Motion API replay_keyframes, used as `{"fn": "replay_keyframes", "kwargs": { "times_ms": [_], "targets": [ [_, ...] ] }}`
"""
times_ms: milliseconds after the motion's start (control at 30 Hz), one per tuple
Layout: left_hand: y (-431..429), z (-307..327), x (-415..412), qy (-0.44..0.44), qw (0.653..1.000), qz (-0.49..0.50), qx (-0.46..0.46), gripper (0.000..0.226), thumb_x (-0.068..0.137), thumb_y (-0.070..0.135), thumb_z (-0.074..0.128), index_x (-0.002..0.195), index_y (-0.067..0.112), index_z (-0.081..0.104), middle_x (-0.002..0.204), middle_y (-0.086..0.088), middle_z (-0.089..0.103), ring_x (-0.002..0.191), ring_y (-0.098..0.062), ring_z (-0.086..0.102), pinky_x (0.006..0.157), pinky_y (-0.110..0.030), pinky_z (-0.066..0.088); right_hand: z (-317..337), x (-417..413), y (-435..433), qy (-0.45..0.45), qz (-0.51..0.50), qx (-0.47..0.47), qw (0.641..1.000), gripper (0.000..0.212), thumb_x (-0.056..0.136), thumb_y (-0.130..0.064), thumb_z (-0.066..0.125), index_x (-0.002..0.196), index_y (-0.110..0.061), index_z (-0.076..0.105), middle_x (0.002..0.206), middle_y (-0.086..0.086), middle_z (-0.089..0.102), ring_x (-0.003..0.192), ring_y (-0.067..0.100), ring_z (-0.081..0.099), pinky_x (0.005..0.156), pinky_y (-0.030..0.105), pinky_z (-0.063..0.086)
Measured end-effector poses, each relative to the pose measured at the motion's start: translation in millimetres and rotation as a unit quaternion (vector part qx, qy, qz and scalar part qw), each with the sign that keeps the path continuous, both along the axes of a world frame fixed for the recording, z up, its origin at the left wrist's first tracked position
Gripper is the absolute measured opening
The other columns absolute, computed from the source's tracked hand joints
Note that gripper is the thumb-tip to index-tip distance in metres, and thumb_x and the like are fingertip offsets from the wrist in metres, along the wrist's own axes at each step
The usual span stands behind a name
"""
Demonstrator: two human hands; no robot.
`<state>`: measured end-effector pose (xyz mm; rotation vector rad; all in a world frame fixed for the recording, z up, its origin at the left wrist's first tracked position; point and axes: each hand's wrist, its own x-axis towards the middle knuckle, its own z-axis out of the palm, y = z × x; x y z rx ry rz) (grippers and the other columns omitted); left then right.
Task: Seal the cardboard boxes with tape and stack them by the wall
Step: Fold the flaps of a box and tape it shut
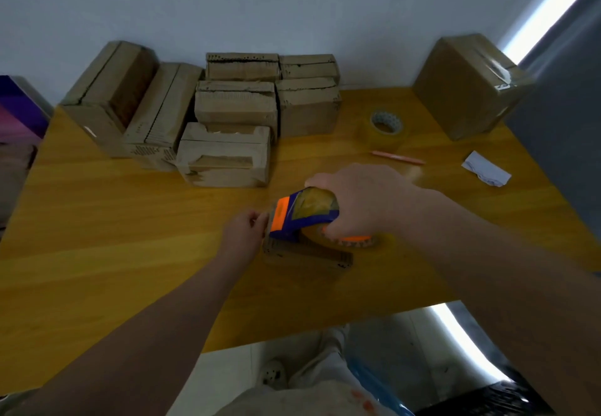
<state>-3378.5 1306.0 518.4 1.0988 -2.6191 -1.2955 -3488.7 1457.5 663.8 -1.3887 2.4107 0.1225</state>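
Wall-side of the dispenser (292, 217) stood boxes (237, 103); my right hand (361, 201) gripped it above a flat box (309, 254), left hand (244, 233) pinching tape (267, 222) at its front. Pulling taut seemed wise.

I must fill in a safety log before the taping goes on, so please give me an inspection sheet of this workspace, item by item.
Surface: wooden table, standing against the wall.
Job's things: tape dispenser on a flat cardboard box; cardboard boxes grouped at the wall; one taped box at the back right.
Clutter: spare tape roll, pink pen, crumpled paper.
Hands: right hand grips the dispenser; left hand is at its front, and what it pinches is unclear.
Cables: nothing seen.
Surroundings: pale wall; purple object at the left.
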Motion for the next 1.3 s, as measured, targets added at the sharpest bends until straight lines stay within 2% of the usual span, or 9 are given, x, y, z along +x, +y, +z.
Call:
{"fn": "replay_keyframes", "kwargs": {
  "times_ms": [167, 300, 367, 500, 700, 800, 900, 1100, 1300],
  "targets": [
    [-2, -5, 6, -0.054, 0.996, 0.033, 0.068, 0.029, 0.099, 0.029, 0.050, 0.122, 0.010, 0.048, 0.101, -0.010, 0.059, 0.080, -0.024, 0.056, 0.060, -0.034, 0.042, -3, 1, -3, 0.001, 0.004, -0.009, 1.000, 0.078, 0.079, -0.053, 0.066, 0.146, -0.036, 0.030, 0.087, -0.011, 0.034, 0.088, 0.013, 0.039, 0.069, 0.029, 0.034],
    [6, 13, 17, 0.114, 0.961, 0.091, 0.236, 0.043, 0.095, -0.001, 0.037, 0.134, 0.009, 0.051, 0.130, -0.006, 0.055, 0.121, -0.022, 0.052, 0.097, -0.038, 0.045, -5, -2, 0, -0.014, -0.005, -0.014, 1.000, 0.079, 0.078, -0.053, 0.067, 0.146, -0.039, 0.029, 0.095, -0.010, 0.037, 0.090, 0.012, 0.039, 0.073, 0.029, 0.035],
    [12, 24, 20, 0.139, 0.925, 0.060, 0.349, 0.064, 0.086, -0.011, 0.036, 0.146, 0.012, 0.037, 0.144, -0.005, 0.044, 0.131, -0.020, 0.042, 0.093, -0.029, 0.044, -6, -3, 0, -0.020, -0.003, -0.017, 1.000, 0.079, 0.077, -0.052, 0.067, 0.145, -0.039, 0.030, 0.096, -0.010, 0.040, 0.090, 0.012, 0.040, 0.074, 0.029, 0.036],
    [15, 22, 23, 0.072, 0.925, -0.036, 0.371, 0.088, 0.079, -0.004, 0.051, 0.154, 0.021, 0.011, 0.144, 0.003, 0.034, 0.122, -0.012, 0.039, 0.077, -0.018, 0.041, -7, -3, -1, -0.031, -0.006, -0.026, 0.999, 0.077, 0.075, -0.050, 0.069, 0.143, -0.038, 0.034, 0.097, -0.007, 0.048, 0.090, 0.014, 0.046, 0.072, 0.029, 0.038],
    [4, 14, 20, 0.011, 0.943, -0.145, 0.298, 0.101, 0.091, 0.012, 0.064, 0.150, 0.025, -0.018, 0.144, 0.010, 0.036, 0.119, -0.010, 0.048, 0.087, -0.019, 0.047, -7, -3, 0, -0.044, -0.002, -0.038, 0.998, 0.076, 0.076, -0.047, 0.071, 0.142, -0.036, 0.036, 0.089, -0.011, 0.046, 0.085, 0.012, 0.046, 0.070, 0.026, 0.035],
    [-1, 14, 14, -0.008, 0.961, -0.218, 0.170, 0.112, 0.080, 0.038, 0.074, 0.148, 0.039, -0.015, 0.161, 0.001, 0.001, 0.148, -0.020, 0.002, 0.116, -0.046, 0.020, -8, -5, 5, -0.050, -0.002, -0.054, 0.997, 0.075, 0.077, -0.047, 0.071, 0.142, -0.035, 0.037, 0.099, -0.007, 0.049, 0.087, 0.011, 0.045, 0.072, 0.024, 0.035],
    [-1, 13, 10, -0.043, 0.971, -0.230, 0.044, 0.108, 0.075, 0.054, 0.070, 0.151, 0.040, -0.006, 0.160, -0.004, -0.015, 0.146, -0.029, -0.013, 0.115, -0.054, 0.011, -9, -6, 8, -0.052, 0.001, -0.067, 0.996, 0.073, 0.078, -0.046, 0.071, 0.142, -0.035, 0.037, 0.103, -0.005, 0.049, 0.087, 0.010, 0.043, 0.068, 0.021, 0.031],
    [-4, 12, 8, -0.135, 0.943, -0.266, -0.151, 0.112, 0.057, 0.088, 0.030, 0.150, 0.039, -0.009, 0.160, -0.004, -0.014, 0.147, -0.030, -0.011, 0.114, -0.057, 0.016, -8, -13, 21, -0.098, -0.012, -0.095, 0.991, 0.071, 0.078, -0.043, 0.073, 0.140, -0.036, 0.040, 0.091, -0.014, 0.047, 0.070, 0.001, 0.045, 0.058, 0.016, 0.031],
    [-4, 9, 7, -0.139, 0.925, -0.284, -0.211, 0.122, 0.040, 0.102, -0.004, 0.147, 0.043, -0.016, 0.160, -0.007, -0.012, 0.146, -0.032, -0.011, 0.112, -0.060, 0.013, -2, -18, 45, -0.179, -0.035, -0.089, 0.979, 0.078, 0.077, -0.030, 0.076, 0.142, -0.043, 0.035, 0.100, -0.015, 0.050, 0.075, 0.003, 0.055, 0.059, 0.013, 0.042]
  ]
}}
